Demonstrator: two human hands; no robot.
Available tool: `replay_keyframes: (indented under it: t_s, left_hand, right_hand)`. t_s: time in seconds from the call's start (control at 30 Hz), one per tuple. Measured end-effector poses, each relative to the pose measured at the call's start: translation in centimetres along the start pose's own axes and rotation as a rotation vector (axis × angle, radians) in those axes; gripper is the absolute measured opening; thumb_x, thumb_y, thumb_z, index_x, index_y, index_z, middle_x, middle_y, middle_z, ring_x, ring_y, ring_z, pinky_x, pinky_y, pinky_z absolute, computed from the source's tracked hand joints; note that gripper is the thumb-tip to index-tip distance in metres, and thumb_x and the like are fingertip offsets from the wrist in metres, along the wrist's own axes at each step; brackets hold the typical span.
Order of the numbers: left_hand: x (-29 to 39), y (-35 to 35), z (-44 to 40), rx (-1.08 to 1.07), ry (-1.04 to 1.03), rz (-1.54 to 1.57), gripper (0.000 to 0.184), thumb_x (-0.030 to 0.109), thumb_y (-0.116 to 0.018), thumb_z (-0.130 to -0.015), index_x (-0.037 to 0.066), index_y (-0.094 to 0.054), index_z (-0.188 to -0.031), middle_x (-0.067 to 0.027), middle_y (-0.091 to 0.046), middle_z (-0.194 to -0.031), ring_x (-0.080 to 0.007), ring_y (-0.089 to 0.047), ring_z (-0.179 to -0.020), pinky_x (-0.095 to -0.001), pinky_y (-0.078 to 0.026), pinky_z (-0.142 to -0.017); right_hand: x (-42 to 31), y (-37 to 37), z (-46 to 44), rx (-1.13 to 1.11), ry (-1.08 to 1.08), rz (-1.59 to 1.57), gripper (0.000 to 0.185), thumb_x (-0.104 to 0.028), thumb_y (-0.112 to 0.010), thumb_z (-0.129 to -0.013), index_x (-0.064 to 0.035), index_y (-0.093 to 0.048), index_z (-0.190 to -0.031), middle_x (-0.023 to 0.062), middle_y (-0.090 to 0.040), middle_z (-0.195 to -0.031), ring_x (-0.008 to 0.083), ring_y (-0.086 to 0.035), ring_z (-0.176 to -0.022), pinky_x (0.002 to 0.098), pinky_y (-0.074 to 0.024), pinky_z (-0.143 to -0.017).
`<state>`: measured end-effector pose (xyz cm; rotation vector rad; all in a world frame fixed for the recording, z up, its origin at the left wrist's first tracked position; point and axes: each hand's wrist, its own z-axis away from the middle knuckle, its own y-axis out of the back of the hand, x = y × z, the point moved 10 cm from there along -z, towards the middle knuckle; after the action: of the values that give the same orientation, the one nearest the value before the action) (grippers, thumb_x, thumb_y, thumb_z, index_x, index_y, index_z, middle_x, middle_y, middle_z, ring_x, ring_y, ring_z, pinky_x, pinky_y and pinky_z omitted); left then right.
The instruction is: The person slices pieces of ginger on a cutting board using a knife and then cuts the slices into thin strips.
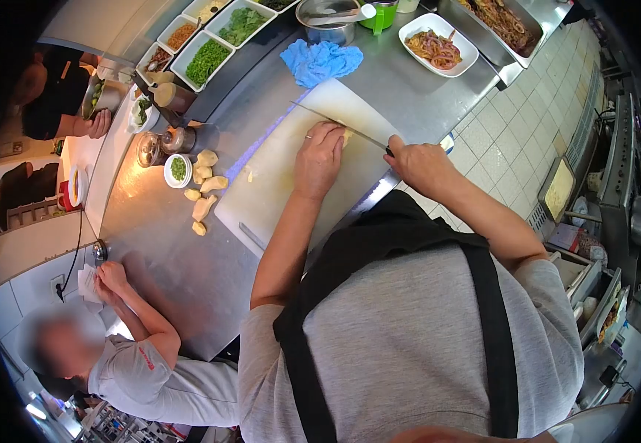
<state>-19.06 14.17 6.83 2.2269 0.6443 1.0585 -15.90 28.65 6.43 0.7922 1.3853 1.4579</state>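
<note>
A knife [364,137] with a dark handle is held in my right hand [418,164], its blade reaching left across the white cutting board [261,193]. Fingers bent and pressed together, my left hand [319,159] rests on the board beside the blade, on a pale yellow piece [347,137] that it partly hides. A small yellow bit lies farther left on the board. Several peeled yellowish pieces [203,207] lie on the steel counter, left of the board, near a small white bowl of chopped greens [178,170].
A crumpled blue cloth [321,62] lies beyond the board. Behind are herb containers [207,62], a metal pot [328,31] and a white dish of sliced onions [438,50]. A person in grey [147,373] stands at left holding paper; another person's hand [97,124] is beyond the shelf.
</note>
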Motion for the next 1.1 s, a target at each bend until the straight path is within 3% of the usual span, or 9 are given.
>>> replay_keyframes:
  t_s: [0.23,0.53,0.73,0.83,0.93,1.1]
  left_hand:
    - [0.0,0.0,0.1,0.015,-0.002,-0.016,0.01,0.005,-0.066,-0.084,0.003,-0.068,-0.093,-0.008,-0.065,-0.101,-0.0265,-0.063,-0.1,-0.0371,-0.053,-0.084]
    - [0.2,0.2,-0.1,0.023,-0.016,-0.013,0.011,0.004,-0.067,-0.083,0.002,-0.068,-0.094,-0.0087,-0.066,-0.102,-0.0275,-0.063,-0.101,-0.0369,-0.052,-0.087]
    - [0.4,0.2,0.1,0.018,-0.024,-0.04,0.012,0.004,-0.069,-0.082,0.003,-0.069,-0.094,-0.0093,-0.066,-0.102,-0.0284,-0.063,-0.1,-0.037,-0.051,-0.088]
    - [0.3,0.2,0.1,0.028,-0.02,-0.036,0.012,0.004,-0.07,-0.081,0.003,-0.07,-0.093,-0.0097,-0.067,-0.101,-0.0282,-0.064,-0.097,-0.0364,-0.051,-0.087]
    - [0.4,0.1,0.0,0.026,-0.026,-0.04,0.012,0.004,-0.07,-0.081,0.002,-0.069,-0.093,-0.0097,-0.067,-0.1,-0.028,-0.064,-0.097,-0.0364,-0.051,-0.087]
    - [0.4,-0.1,-0.1,-0.005,-0.019,-0.044,0.013,0.002,-0.069,-0.081,0.002,-0.068,-0.093,-0.0096,-0.065,-0.1,-0.0276,-0.063,-0.098,-0.0368,-0.052,-0.086]
  right_hand:
    - [-0.2,2.9,0.0,-0.044,0.013,0.038,0.031,-0.034,-0.056,-0.095,-0.0043,-0.049,-0.091,0.0159,-0.066,-0.065,0.0344,-0.069,-0.064,0.0459,-0.0545,-0.056]
    - [1.1,-1.2,-0.4,0.018,0.005,-0.06,0.032,-0.036,-0.054,-0.096,-0.0049,-0.047,-0.097,0.016,-0.066,-0.066,0.0374,-0.067,-0.064,0.048,-0.0533,-0.056]
    - [-0.3,-0.7,-0.8,0.1,0.141,-0.123,0.017,-0.018,-0.051,-0.093,-0.0028,-0.048,-0.099,0.0164,-0.065,-0.066,0.0402,-0.066,-0.062,0.0499,-0.0527,-0.056]
    - [-0.1,-0.3,-1.9,0.12,0.099,-0.188,0.014,-0.012,-0.05,-0.089,-0.0013,-0.049,-0.097,0.0178,-0.066,-0.069,0.0416,-0.065,-0.062,0.0504,-0.0525,-0.056]
    - [0.3,-1.7,-2.8,0.018,0.064,-0.187,0.014,-0.012,-0.052,-0.087,-0.0009,-0.051,-0.095,0.0181,-0.066,-0.07,0.0399,-0.066,-0.062,0.0491,-0.0529,-0.055]
    - [-0.7,-0.1,-1.0,0.063,0.114,-0.083,0.012,-0.009,-0.054,-0.085,-0.0014,-0.051,-0.094,0.017,-0.066,-0.069,0.0357,-0.068,-0.062,0.0459,-0.0533,-0.054]
